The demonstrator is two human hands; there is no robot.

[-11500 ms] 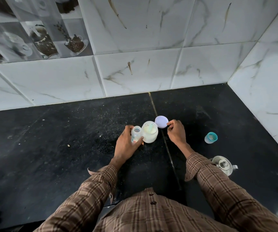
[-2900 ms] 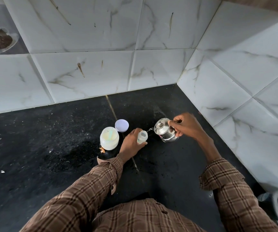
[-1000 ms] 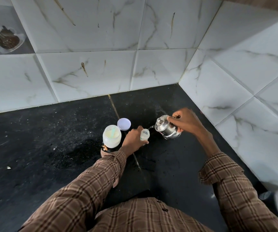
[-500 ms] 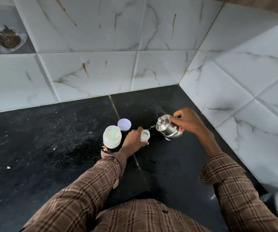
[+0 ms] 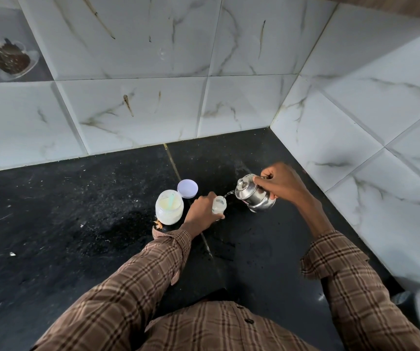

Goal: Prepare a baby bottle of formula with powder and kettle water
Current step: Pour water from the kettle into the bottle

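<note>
Countertop (image 5: pixel 51 224): bottle (image 5: pixel 219 204) half hand-hidden

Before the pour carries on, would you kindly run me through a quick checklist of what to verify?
1. Left hand steadies the baby bottle on the counter: ok.
2. Right hand has a firm grip on the kettle: ok.
3. Spout over the bottle mouth: ok.
4. Water level in the bottle: cannot tell.
5. Powder jar stands clear of the pour, open, lid beside it: ok.
6. Bottle cap within reach: cannot tell, not in view.
</note>
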